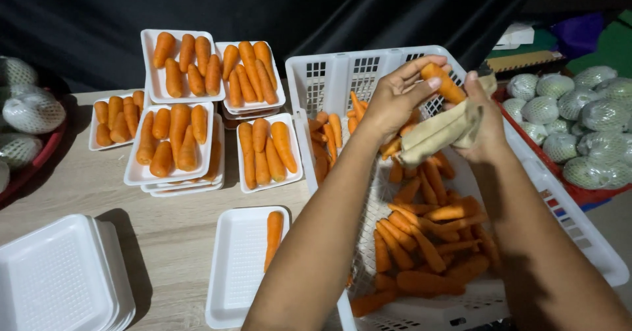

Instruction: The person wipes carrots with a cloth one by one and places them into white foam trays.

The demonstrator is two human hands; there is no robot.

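Both hands are raised over a white plastic crate holding several loose carrots. My left hand grips one orange carrot at its near end. My right hand holds a folded beige cloth against the same carrot's far end. On the table in front of the crate lies a white foam tray with a single carrot in it.
Several foam trays filled with carrots sit stacked at the back of the wooden table. A pile of bare foam trays is at the near left. Net-wrapped pale round produce fills a red bin on the right and another at far left.
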